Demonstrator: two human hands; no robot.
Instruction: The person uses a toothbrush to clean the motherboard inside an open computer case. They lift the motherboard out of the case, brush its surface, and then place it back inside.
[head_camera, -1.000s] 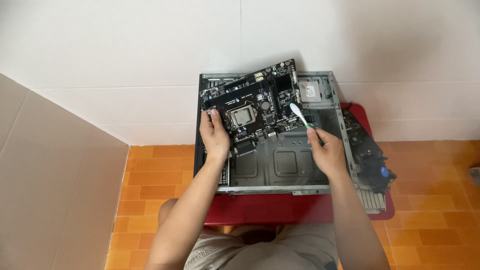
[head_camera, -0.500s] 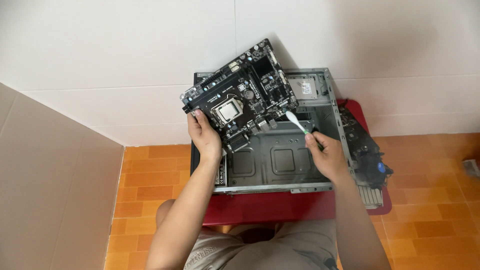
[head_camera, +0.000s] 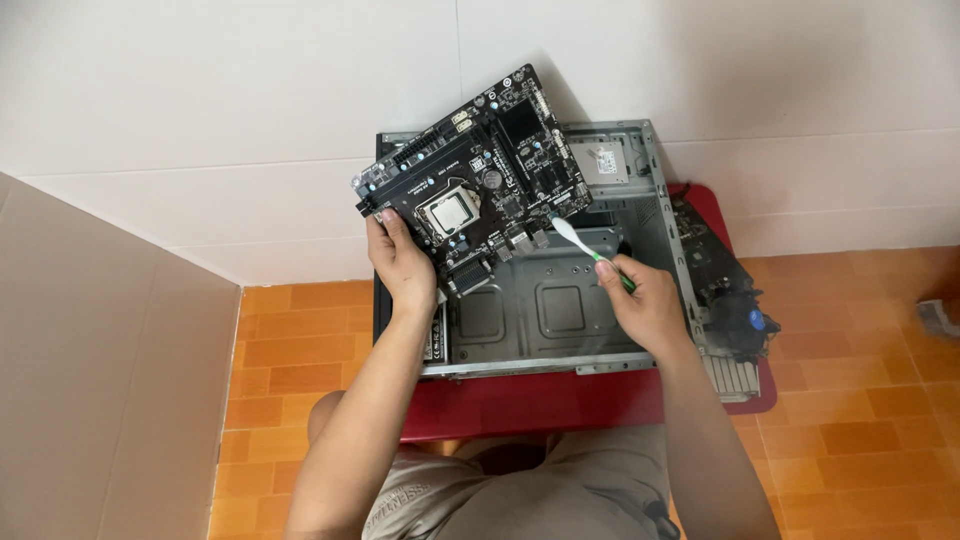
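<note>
A: Entry, near to far. Nearest the camera: the person's knees in grey shorts, both forearms reaching out over a red bench (head_camera: 520, 405). On it lies one open computer case (head_camera: 560, 310), metal, side panel off.

B: Hands?

A: Left hand (head_camera: 400, 262), fingers clamped on the lower left edge of one black motherboard (head_camera: 475, 165), which is held up off the case and tilted, socket side facing the camera. Right hand (head_camera: 640, 300), fingers closed round the green handle of one toothbrush (head_camera: 585, 248); its white head touches the board's lower right edge.

B: Step in hand?

A: Judged: brushing dust off the lifted board. The bristles sit at the edge, so most of the face looks not yet covered.

B: Next move calls for what?

A: Light strokes, board kept steady by the left hand, bristles kept clear of the one processor (head_camera: 452, 210) in its socket.

B: Farther out?

A: One drive (head_camera: 600, 160) mounted in the case's far corner. Right of the case, one dark card with a fan (head_camera: 735, 300), lying on the bench. Beyond: white wall, orange tile floor.
</note>
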